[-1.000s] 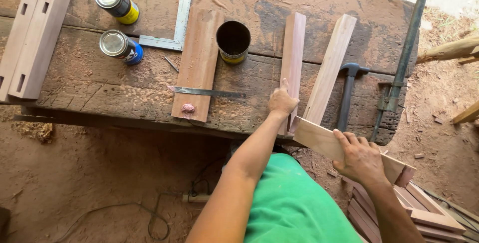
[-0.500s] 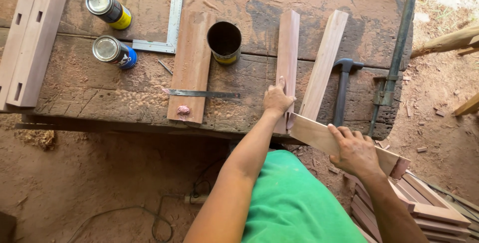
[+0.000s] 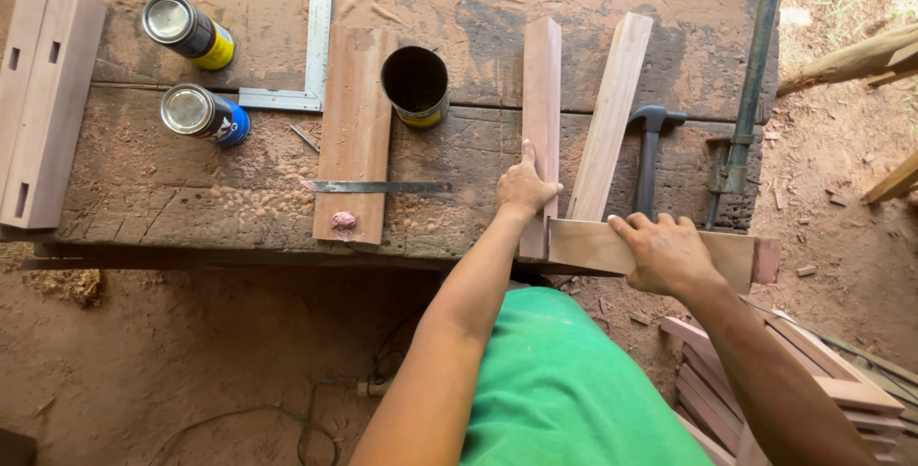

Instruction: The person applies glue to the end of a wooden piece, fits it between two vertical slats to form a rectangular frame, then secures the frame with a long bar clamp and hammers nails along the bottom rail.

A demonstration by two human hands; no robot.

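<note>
Worn wood bench [image 3: 143,179] w/ cans [image 3: 204,114], steel square [image 3: 316,36], boards [image 3: 356,131], hammer [image 3: 650,155], sawdust.

Hammer [image 3: 649,155] close beside slats [image 3: 608,112].
</note>
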